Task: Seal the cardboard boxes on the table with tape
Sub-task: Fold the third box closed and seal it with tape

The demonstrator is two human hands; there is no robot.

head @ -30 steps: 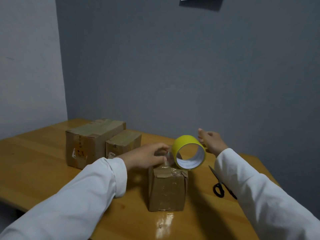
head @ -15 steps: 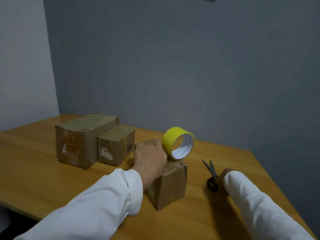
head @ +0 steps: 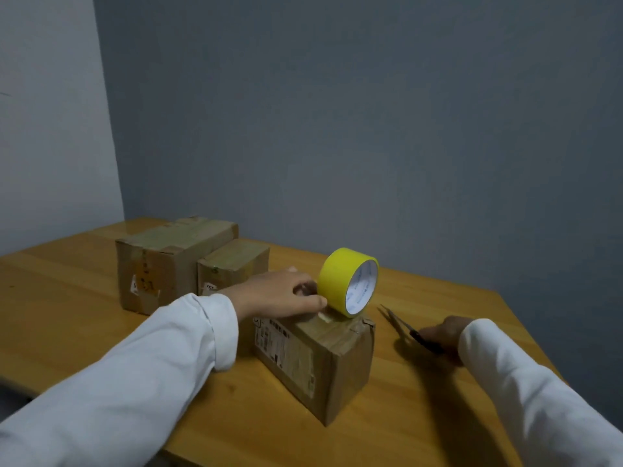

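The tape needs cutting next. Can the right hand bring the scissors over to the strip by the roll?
Probably yes. The right hand already holds the scissors, and only bare table lies between them and the yellow tape roll on the near box.

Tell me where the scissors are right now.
In the head view the scissors lie on the table right of the near cardboard box, their handles under the right hand, blades pointing toward the yellow tape roll.
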